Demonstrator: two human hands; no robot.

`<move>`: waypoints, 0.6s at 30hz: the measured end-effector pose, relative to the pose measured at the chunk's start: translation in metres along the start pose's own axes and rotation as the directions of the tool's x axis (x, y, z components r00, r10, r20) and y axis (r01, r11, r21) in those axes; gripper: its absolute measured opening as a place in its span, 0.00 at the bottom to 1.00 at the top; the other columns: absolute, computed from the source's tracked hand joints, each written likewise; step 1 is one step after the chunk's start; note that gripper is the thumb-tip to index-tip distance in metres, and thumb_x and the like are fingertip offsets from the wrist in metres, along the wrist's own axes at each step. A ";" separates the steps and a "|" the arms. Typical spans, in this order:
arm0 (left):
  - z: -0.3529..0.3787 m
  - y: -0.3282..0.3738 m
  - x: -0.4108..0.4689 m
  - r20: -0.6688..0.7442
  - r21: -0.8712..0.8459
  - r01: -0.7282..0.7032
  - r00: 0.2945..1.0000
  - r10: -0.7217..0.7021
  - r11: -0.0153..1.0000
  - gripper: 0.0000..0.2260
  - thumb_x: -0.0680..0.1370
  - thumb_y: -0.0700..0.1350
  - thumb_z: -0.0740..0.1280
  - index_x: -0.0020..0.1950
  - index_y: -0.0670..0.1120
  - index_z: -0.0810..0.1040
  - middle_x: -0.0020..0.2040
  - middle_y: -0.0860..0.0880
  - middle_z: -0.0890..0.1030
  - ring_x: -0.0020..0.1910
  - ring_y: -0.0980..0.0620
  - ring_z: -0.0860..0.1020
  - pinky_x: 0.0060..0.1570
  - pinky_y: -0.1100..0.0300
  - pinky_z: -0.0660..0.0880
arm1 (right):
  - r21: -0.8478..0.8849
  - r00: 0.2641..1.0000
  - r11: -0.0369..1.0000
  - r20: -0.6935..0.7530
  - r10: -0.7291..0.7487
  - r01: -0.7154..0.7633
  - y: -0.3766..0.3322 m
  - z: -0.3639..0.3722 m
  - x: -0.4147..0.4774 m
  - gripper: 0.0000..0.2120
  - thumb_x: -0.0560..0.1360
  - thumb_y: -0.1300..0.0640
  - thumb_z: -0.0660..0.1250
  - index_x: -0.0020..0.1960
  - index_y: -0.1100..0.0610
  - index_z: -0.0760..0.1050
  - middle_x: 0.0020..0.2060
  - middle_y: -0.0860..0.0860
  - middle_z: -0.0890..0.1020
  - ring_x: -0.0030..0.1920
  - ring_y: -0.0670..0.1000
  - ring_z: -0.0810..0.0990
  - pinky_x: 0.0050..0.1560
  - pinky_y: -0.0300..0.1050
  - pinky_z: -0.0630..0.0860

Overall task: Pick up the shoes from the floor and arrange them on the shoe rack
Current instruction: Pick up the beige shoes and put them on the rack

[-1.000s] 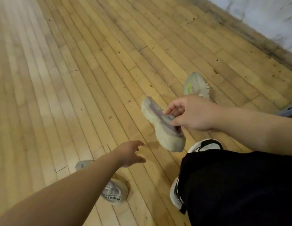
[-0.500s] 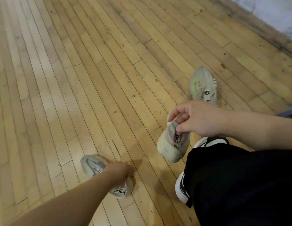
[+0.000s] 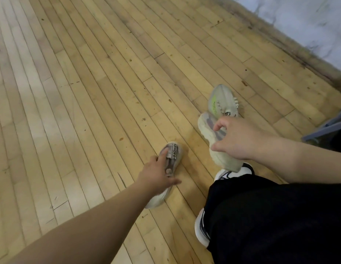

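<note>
My right hand (image 3: 234, 139) grips a pale cream sneaker (image 3: 209, 134) by its opening and holds it above the wooden floor, sole turned outward. My left hand (image 3: 156, 175) is closed on a second grey-white sneaker (image 3: 173, 151) with a lettered heel strap, fingers inside its collar; I cannot tell whether it still touches the floor. A third sneaker (image 3: 223, 101) with a neon-green stripe lies on the floor just beyond my right hand. No shoe rack is visible.
My own legs in black trousers (image 3: 280, 216) and white-and-black worn shoes (image 3: 201, 231) fill the lower right. A grey metal bar (image 3: 325, 126) juts in at the right edge. A pale wall (image 3: 308, 21) with a dark baseboard runs along the upper right.
My left hand has closed on the strapped sneaker and turned it heel-away. My right hand has swung its sneaker from hanging downward to lying flatter, closer to the green-striped shoe.
</note>
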State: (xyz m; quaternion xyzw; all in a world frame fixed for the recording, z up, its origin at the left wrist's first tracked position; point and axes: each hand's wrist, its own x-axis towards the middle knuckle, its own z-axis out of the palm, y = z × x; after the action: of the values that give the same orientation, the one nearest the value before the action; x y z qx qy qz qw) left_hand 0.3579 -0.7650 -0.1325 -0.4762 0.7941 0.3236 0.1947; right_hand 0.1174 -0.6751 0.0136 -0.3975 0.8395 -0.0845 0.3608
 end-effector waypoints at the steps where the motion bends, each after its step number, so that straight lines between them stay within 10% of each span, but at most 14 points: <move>1: 0.012 0.001 0.000 0.013 0.086 0.023 1.000 -0.024 0.996 0.53 0.68 0.66 0.76 0.81 0.64 0.42 0.74 0.47 0.63 0.70 0.42 0.68 0.65 0.42 0.74 | -0.018 1.000 1.000 -0.009 -0.002 0.002 0.004 -0.001 0.000 0.24 0.72 0.50 0.76 0.65 0.48 0.73 0.68 0.48 0.76 0.59 0.52 0.77 0.50 0.44 0.72; 10: 0.001 0.036 0.007 -0.104 0.044 -0.005 0.994 0.009 0.999 0.49 0.70 0.60 0.71 0.80 0.64 0.40 0.68 0.45 0.67 0.63 0.41 0.71 0.61 0.44 0.75 | -0.099 0.978 0.989 -0.168 -0.125 0.109 0.029 -0.043 -0.022 0.17 0.71 0.53 0.77 0.57 0.43 0.77 0.60 0.45 0.79 0.52 0.47 0.74 0.45 0.42 0.68; 18: -0.108 0.188 -0.039 -0.245 -0.385 -0.425 0.903 0.353 0.819 0.54 0.63 0.58 0.78 0.81 0.63 0.48 0.71 0.52 0.70 0.64 0.49 0.75 0.64 0.52 0.73 | -0.145 0.826 0.983 -0.537 -0.172 0.110 0.054 -0.163 -0.157 0.13 0.71 0.53 0.78 0.51 0.43 0.77 0.45 0.38 0.75 0.49 0.45 0.74 0.44 0.28 0.64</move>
State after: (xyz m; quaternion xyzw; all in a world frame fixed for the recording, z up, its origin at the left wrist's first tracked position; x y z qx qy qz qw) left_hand 0.2102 -0.7527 0.0311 -0.3594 0.7968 0.4831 -0.0509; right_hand 0.0416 -0.5479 0.1932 -0.4364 0.8791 -0.1756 0.0768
